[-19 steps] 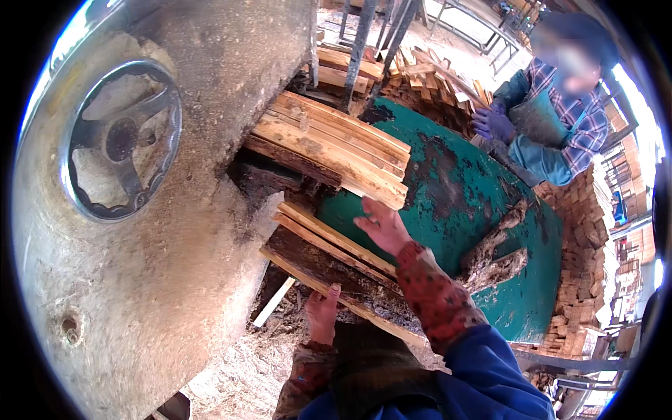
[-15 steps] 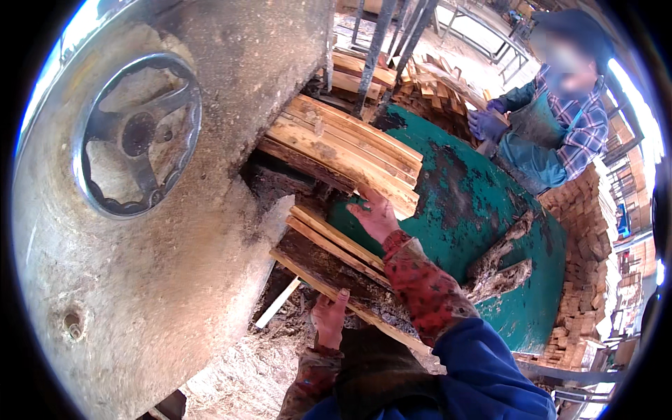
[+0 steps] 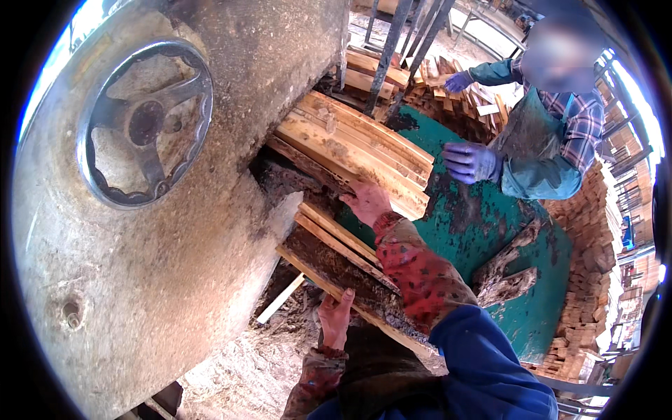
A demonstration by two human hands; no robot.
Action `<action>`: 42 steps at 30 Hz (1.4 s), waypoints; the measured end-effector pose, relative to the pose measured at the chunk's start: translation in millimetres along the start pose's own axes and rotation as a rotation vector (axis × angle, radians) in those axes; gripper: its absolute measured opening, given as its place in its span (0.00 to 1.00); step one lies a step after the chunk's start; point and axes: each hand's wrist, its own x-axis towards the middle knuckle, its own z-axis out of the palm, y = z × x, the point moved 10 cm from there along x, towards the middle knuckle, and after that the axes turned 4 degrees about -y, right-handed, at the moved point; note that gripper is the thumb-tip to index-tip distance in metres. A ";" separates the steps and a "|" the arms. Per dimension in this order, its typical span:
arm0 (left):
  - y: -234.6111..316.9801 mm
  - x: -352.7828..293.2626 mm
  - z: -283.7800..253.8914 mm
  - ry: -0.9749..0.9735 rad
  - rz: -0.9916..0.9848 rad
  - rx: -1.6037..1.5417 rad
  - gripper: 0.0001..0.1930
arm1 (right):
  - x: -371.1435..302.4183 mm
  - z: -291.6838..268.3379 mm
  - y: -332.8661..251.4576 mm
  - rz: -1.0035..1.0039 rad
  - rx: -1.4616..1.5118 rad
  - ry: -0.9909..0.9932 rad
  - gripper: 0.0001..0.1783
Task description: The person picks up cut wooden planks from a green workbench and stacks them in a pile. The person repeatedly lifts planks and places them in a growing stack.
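A stack of sawn wooden boards (image 3: 357, 143) juts from beside the large machine panel, its free end over a green metal table (image 3: 448, 210). My right hand (image 3: 369, 201) rests against the near side of this stack, fingers spread and touching the lower board. Closer to me lies a bark-covered slab (image 3: 336, 262), with two thin strips (image 3: 343, 238) along its far side. A pale slat edge (image 3: 357, 302) runs along its near side. There my left hand (image 3: 334, 318) grips the edge, thumb up on top; its other fingers are partly hidden.
A handwheel (image 3: 145, 124) is mounted on the concrete-like machine panel (image 3: 231, 231) at left. Rough bark pieces (image 3: 507, 269) lie on the green table. Across it stands a co-worker (image 3: 553, 133) in purple gloves. Wood piles (image 3: 588, 259) line the right; metal bars (image 3: 392, 56) rise at the back.
My right hand has shifted slightly left along the stack's near side. The co-worker's hands have parted, one reaching toward the boards over the green table. My left hand keeps its grip.
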 end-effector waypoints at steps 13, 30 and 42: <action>0.9 -4.7 2.7 0.046 0.010 -0.052 0.19 | -199.7 -106.6 39.6 0.047 0.566 -0.043 0.11; -1.9 -18.5 6.1 -0.006 0.039 -0.081 0.29 | -402.3 -71.8 64.2 0.206 0.738 -0.300 0.20; 5.3 -17.4 16.1 0.052 0.075 0.071 0.30 | -461.6 -84.5 105.9 0.459 0.336 -0.164 0.17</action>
